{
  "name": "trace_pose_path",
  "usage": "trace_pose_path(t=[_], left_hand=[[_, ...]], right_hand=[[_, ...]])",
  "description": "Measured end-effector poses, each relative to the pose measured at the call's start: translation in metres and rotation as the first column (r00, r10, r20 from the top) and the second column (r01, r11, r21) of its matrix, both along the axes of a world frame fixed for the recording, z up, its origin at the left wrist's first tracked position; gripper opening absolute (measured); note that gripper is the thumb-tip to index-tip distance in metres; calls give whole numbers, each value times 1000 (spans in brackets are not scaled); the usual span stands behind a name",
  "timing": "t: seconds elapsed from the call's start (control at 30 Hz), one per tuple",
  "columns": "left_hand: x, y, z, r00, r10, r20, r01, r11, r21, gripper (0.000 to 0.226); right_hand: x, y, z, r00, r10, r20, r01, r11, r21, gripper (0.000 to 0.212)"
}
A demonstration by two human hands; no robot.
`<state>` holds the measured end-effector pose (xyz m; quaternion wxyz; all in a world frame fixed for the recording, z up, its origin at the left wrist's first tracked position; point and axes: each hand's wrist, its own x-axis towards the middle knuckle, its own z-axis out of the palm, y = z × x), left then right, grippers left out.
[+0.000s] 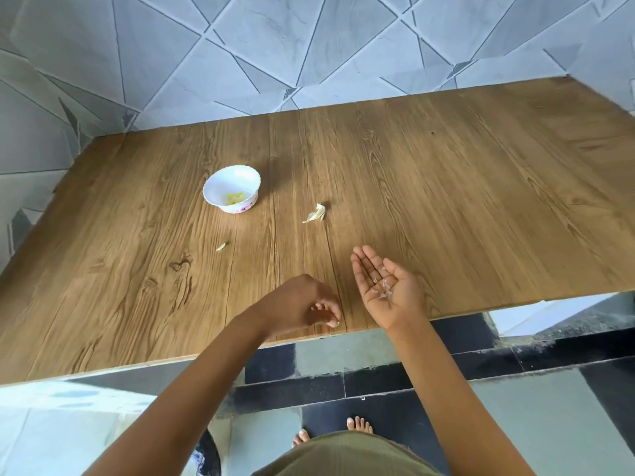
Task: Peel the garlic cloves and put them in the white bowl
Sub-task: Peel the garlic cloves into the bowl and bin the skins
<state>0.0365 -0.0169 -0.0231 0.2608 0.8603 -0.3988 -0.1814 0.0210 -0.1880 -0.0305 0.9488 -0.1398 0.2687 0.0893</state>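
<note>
Right hand (pixel 395 297) palm-up, papery peel flakes (pixel 385 294)

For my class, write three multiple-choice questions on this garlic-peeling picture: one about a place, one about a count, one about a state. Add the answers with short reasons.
1. Where does the white bowl stand relative to the large garlic peel?
A. To its left
B. To its right
C. On the floor

2. How many peel pieces lie loose on the table?
A. None
B. Two
C. Six

3. How is the right hand held?
A. Clenched in a fist
B. Gripping the bowl
C. Open, palm up

Answers:
1 A: the bowl sits left of the peel and farther from the person.
2 B: there is the large garlic peel, and a small peel lies closer to the person.
3 C: its fingers are straight, with skin flakes on the palm.
</note>
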Motion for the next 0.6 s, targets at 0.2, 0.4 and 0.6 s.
trace_pose_path(t=[0.2, 0.4, 0.6], left_hand=[[-7, -10, -4, 944, -97, 316, 68, 992, 104, 8], [0, -2, -2, 970, 76, 230, -79, 997, 4, 12], [12, -15, 22, 920, 165, 355, -131, 984, -118, 16]], right_hand=[[2, 2, -3, 1000, 7, -3, -7, 999, -37, 34], [3, 6, -5, 1000, 17, 3, -17, 999, -30, 34], [10, 35, 5, 998, 57, -26, -57, 998, -31, 36]])
